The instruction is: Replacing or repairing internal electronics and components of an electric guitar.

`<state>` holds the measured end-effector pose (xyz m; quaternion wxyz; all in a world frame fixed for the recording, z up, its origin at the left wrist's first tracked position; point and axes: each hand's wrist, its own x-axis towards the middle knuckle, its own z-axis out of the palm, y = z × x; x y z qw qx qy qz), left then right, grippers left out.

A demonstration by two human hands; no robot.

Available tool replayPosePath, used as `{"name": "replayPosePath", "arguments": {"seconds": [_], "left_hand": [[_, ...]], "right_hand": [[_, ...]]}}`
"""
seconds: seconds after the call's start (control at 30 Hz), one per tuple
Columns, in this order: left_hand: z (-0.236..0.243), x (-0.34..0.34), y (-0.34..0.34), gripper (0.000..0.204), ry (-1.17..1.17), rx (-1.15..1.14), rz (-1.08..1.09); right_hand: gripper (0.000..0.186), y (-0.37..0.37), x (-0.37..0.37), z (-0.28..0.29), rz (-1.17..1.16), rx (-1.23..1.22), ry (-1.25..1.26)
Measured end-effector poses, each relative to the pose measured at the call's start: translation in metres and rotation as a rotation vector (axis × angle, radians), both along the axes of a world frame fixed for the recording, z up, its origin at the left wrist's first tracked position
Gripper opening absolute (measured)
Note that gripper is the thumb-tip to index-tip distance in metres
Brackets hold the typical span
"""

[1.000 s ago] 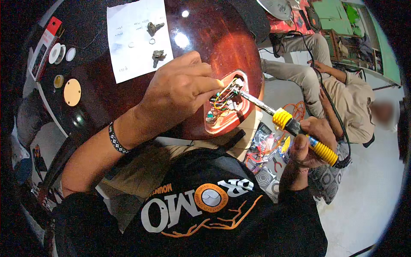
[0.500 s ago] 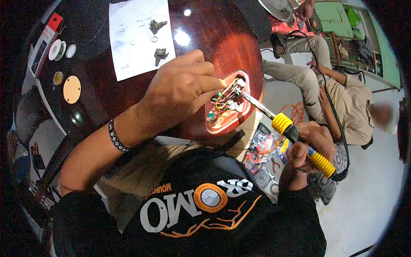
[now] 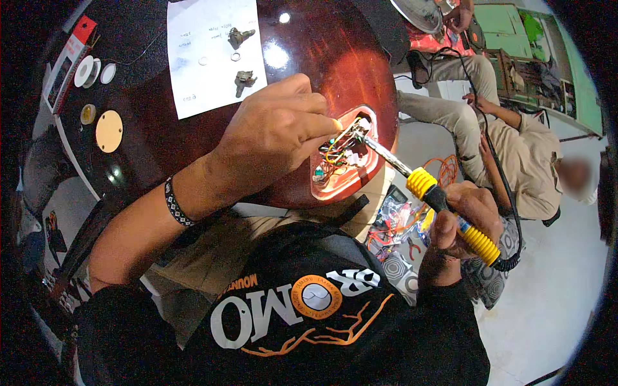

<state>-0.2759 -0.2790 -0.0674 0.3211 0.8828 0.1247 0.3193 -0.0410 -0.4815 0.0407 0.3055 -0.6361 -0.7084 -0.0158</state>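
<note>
My left hand is closed in a pinch at the upper left edge of a routed cavity in a glossy red-brown wooden instrument body; what sits between its fingertips is too small to make out. The cavity holds thin coloured wires and small components. My right hand grips a soldering iron with yellow ribbed sleeves, its metal tip inside the cavity close to my left fingertips. A white paper on the body carries two dark metal parts and small rings.
At left lie a cream round plate, white spools and a red-topped box. Tools and wires lie at lower right. A seated person is on the right; the iron's black cord runs past them. Another hand appears at top right.
My hands and the iron have shifted only slightly, the tip staying in the cavity. Another person's hand has come in beside the metal disc at top right. The scene has moved a little in view.
</note>
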Motion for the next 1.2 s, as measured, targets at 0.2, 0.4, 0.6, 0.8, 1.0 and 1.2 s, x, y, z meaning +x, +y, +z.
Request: {"name": "replayPosePath", "arguments": {"seconds": [0.2, 0.4, 0.6, 0.8, 1.0, 1.2], "left_hand": [[-0.0027, 0.0014, -0.0006, 0.025, -0.001, 0.016, 0.014], [-0.0041, 0.0028, 0.0006, 0.026, -0.001, 0.022, 0.002], [-0.0040, 0.0030, -0.0009, 0.027, 0.007, 0.030, 0.008], [-0.0056, 0.0058, -0.0029, 0.011, -0.041, 0.010, 0.029], [-0.0041, 0.0041, -0.0005, 0.025, -0.016, 0.012, 0.019], [-0.0029, 0.0051, -0.0018, 0.012, -0.040, -0.006, 0.020]], "right_hand": [[0.044, 0.0041, -0.0045, -0.0021, -0.032, 0.028, 0.009], [0.042, 0.0060, -0.0044, -0.0007, -0.020, 0.031, -0.013], [0.042, 0.0055, -0.0037, 0.0032, -0.016, 0.006, -0.074], [0.042, 0.0046, -0.0017, 0.0024, -0.016, -0.011, -0.047], [0.043, 0.0041, -0.0054, 0.0012, -0.062, 0.007, -0.039], [0.042, 0.0084, -0.0051, 0.0018, 0.002, 0.003, -0.064]]}}
